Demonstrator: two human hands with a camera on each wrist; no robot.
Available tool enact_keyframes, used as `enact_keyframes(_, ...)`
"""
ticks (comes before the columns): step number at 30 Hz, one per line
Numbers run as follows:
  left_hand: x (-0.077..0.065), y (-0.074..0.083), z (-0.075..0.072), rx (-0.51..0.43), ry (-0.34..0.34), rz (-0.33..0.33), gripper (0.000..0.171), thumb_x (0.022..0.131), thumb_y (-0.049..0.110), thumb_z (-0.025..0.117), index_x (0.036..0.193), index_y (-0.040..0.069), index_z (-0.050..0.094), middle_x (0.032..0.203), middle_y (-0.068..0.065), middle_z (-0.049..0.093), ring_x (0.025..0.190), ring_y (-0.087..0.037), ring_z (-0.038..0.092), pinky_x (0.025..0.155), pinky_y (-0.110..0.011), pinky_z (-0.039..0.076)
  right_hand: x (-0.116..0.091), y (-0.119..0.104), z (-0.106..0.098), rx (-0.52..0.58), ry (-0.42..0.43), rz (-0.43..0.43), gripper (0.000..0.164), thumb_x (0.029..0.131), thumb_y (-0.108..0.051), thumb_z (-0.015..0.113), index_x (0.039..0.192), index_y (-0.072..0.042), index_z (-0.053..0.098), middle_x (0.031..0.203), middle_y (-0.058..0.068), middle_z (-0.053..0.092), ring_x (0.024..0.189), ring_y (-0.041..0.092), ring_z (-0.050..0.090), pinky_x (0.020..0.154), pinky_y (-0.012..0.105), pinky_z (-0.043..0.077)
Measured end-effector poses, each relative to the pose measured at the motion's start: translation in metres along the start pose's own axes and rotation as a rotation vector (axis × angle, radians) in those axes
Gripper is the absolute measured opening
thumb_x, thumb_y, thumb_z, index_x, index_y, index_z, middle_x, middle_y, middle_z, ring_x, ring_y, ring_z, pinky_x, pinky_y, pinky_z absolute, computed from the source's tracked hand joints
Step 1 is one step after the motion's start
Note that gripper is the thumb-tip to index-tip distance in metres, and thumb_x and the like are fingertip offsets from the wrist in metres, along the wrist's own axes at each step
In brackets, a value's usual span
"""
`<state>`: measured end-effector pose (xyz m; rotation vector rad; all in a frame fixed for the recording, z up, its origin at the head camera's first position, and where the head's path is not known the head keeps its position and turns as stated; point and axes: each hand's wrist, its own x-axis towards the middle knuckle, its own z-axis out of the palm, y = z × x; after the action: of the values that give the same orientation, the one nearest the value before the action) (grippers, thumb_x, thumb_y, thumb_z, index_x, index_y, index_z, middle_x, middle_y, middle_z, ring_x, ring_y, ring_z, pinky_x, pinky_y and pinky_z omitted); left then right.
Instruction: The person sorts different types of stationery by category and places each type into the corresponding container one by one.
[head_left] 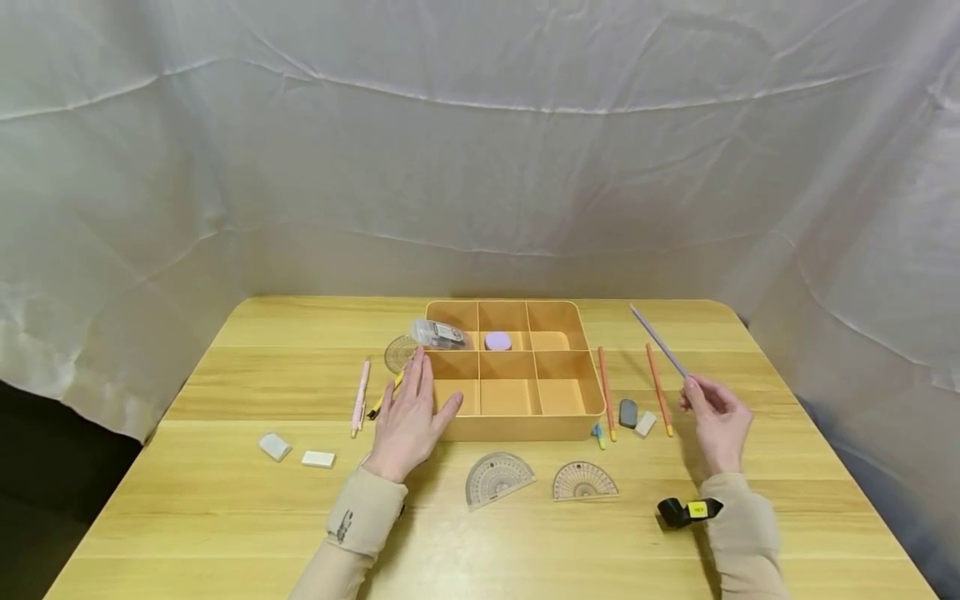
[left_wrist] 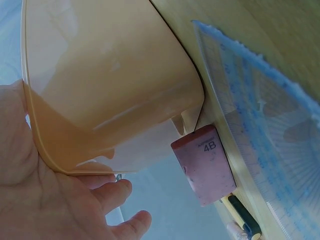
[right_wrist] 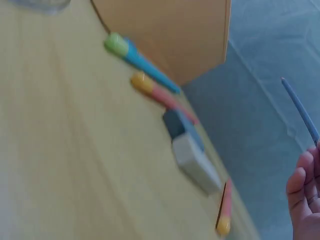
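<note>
The right hand (head_left: 716, 417) is pinching a purple pencil (head_left: 658, 339) between thumb and fingers, to the right of the box (head_left: 517, 428); the pencil's far end is slanting away from the person and leftward. The left hand (head_left: 408, 421) is resting against the box's left side near the front corner, fingers extended, thumb spread from them. The box is showing six compartments. A purple block (head_left: 497, 341) is sitting in the back middle one; a clear container (head_left: 441, 336) is lying across the left rim at the back-left one. Between two red pencils, a grey eraser (head_left: 627, 413) and a white eraser (head_left: 646, 424) are lying side by side. Two protractors (head_left: 498, 479) are lying in front of the box. Pink pens (head_left: 361, 398) are lying left of the left hand.
</note>
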<state>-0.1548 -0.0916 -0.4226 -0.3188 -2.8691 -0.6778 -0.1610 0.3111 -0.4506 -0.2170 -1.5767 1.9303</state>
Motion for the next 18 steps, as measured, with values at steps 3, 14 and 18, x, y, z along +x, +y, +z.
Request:
enact_keyframes(3,0.0,0.0,0.0,-0.001,0.002,0.001,0.082,0.097,0.052,0.041,0.15,-0.007,0.018,0.159,-0.015,0.006,0.141,-0.033,0.018,0.113,-0.059,0.015,-0.001,-0.003,0.008,0.054,-0.029,-0.069,0.027,0.081,0.007,0.069,0.1,0.024,0.062,0.069,0.006,0.071,0.056,0.013,0.066,0.054,0.016,0.057)
enact_keyframes(14,0.0,-0.001,0.001,-0.005,0.002,0.008,0.082,0.098,0.051,0.041,0.15,-0.008,0.017,0.159,-0.016,0.006,0.141,-0.033,0.017,0.113,-0.059,0.015,-0.003,-0.024,0.042,0.192,-0.218,-0.118,0.031,0.082,0.016,0.063,0.104,0.034,0.052,0.081,0.02,0.073,0.066,0.023,0.07,0.063,0.028,0.06)
enact_keyframes(18,-0.001,0.0,0.001,-0.006,-0.008,0.006,0.082,0.098,0.052,0.04,0.15,-0.007,0.016,0.159,-0.015,0.005,0.142,-0.032,0.016,0.113,-0.059,0.014,-0.003,-0.028,0.051,0.121,-0.257,-0.093,0.031,0.085,0.011,0.063,0.107,0.031,0.055,0.08,0.014,0.074,0.068,0.021,0.071,0.067,0.027,0.06)
